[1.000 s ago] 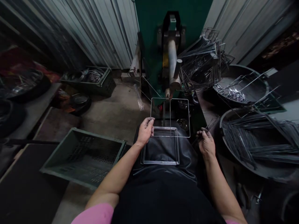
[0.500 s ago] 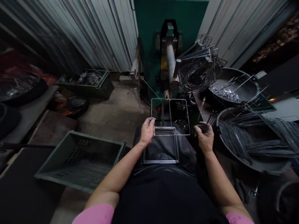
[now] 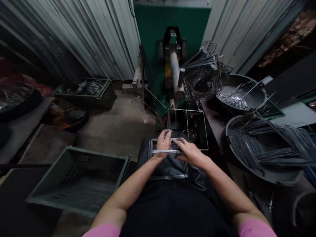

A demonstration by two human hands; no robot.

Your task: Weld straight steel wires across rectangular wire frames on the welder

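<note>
My left hand (image 3: 163, 143) pinches the left side of a rectangular wire frame (image 3: 205, 131), held level over my lap. Its far edge lies at the tip of a spot welder (image 3: 173, 102). One cross rod (image 3: 187, 123) spans the frame's middle; a second thin rod (image 3: 176, 125) runs left of it, its near end by my right fingertips. My right hand (image 3: 189, 151) is closed around a small bundle of wire rods (image 3: 164, 151), which points left across my left wrist. Beneath both hands, several finished-looking frames (image 3: 170, 177) lie stacked on my dark apron.
Left of my lap is a green plastic crate (image 3: 74, 197). On the right, a large round pan (image 3: 227, 144) bears many wire pieces, with another pan (image 3: 261, 95) behind. A heap of wire frames (image 3: 204, 72) sits beside the welder. A crate of metal parts (image 3: 106, 95) stands far left.
My right hand has come left with the rod bundle to meet my left hand. The frame has shifted right at the welder tip, and a second rod now lies across it.
</note>
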